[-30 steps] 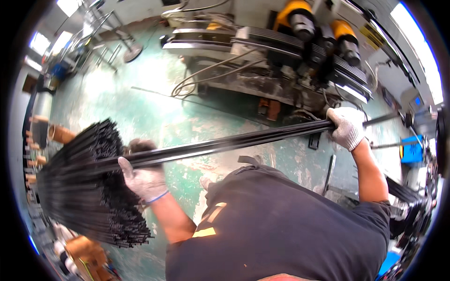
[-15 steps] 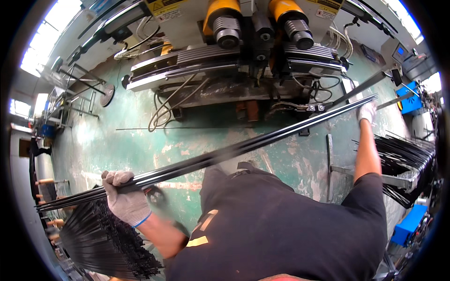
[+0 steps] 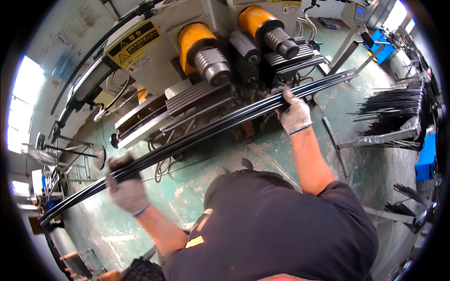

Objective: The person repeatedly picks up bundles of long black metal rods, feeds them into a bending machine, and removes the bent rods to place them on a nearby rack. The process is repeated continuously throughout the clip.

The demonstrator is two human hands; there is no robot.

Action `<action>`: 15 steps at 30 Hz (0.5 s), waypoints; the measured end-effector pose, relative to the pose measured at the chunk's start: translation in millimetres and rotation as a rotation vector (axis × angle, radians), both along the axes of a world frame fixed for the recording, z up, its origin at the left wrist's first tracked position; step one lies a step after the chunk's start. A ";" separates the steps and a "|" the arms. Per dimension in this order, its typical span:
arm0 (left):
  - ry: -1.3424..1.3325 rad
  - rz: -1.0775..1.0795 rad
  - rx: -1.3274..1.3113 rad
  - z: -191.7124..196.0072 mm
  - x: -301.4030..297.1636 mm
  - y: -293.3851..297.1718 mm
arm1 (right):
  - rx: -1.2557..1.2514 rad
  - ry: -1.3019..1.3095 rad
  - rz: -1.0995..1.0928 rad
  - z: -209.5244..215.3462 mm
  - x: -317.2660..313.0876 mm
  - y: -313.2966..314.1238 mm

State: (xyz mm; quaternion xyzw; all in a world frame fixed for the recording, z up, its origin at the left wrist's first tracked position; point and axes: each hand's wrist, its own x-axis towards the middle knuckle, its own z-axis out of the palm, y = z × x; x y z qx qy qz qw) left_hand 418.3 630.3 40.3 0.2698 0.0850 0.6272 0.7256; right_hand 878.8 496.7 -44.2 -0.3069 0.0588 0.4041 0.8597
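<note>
A bundle of long, thin black rods [image 3: 211, 130] slants across the view, from low on the left to higher on the right, in front of the machine [image 3: 140, 133]. My right hand [image 3: 295, 114], in a pale work glove with a blue cuff edge, is closed round the bundle right of its middle. My gloved left hand [image 3: 127, 189] grips the bundle nearer its left end, its fingers wrapped over the rods and somewhat blurred. The rods lie close together, their ends uneven at the right.
The machine carries two orange cylinders [image 3: 194, 42] with metal spindles. At the right, a stand [image 3: 384, 140] bears a pile of black rods [image 3: 389, 110]; a blue box [image 3: 425, 157] is beyond it. A round-plated stand [image 3: 99, 157] stands left. More dark rods [image 3: 145, 270] lie low at left.
My right hand has moved inward along the bundle from near its right end. The bundle has risen toward the machine, and the view has turned, bringing the machine closer.
</note>
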 end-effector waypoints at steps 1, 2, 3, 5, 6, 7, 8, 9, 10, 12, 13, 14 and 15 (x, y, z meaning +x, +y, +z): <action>-0.099 -0.039 0.004 0.6 -33.5 22.5 | -0.027 -0.097 -0.015 -3.0 7.8 5.0; -0.047 -0.013 0.018 1.8 -60.0 38.4 | -0.056 -0.191 -0.027 -4.2 12.1 13.4; 0.020 0.001 0.017 -5.7 -82.7 57.0 | -0.098 -0.177 -0.108 -0.8 12.4 22.7; 0.108 -0.018 -0.014 -21.1 -99.9 83.2 | -0.140 -0.211 -0.126 -2.0 14.8 43.1; 0.124 0.033 -0.031 -39.6 -108.7 101.3 | -0.164 -0.249 -0.136 -7.5 19.5 53.1; 0.172 0.018 -0.068 -47.2 -106.9 112.6 | -0.163 -0.196 -0.194 -4.4 16.9 64.5; 0.218 0.002 -0.104 -53.8 -102.9 120.5 | -0.195 -0.178 -0.169 -14.0 29.1 70.1; 0.178 -0.054 -0.096 -61.6 -91.8 132.7 | -0.333 -0.485 -0.190 -59.0 63.6 70.6; 0.267 0.019 -0.133 -69.6 -90.1 138.6 | -0.737 -0.933 -0.076 -53.8 52.6 81.1; 0.256 0.025 -0.181 -87.7 -92.5 156.1 | -0.855 -1.055 -0.051 -47.7 43.8 101.5; 0.246 0.017 -0.234 -94.8 -86.5 163.6 | -0.557 -0.734 -0.099 -51.1 46.7 112.8; 0.179 -0.039 -0.256 -104.3 -88.0 172.3 | -0.339 -0.472 -0.080 -35.7 34.6 124.0; 0.153 0.054 -0.374 -114.3 -87.8 180.9 | -0.255 -0.434 -0.048 -45.4 39.6 134.1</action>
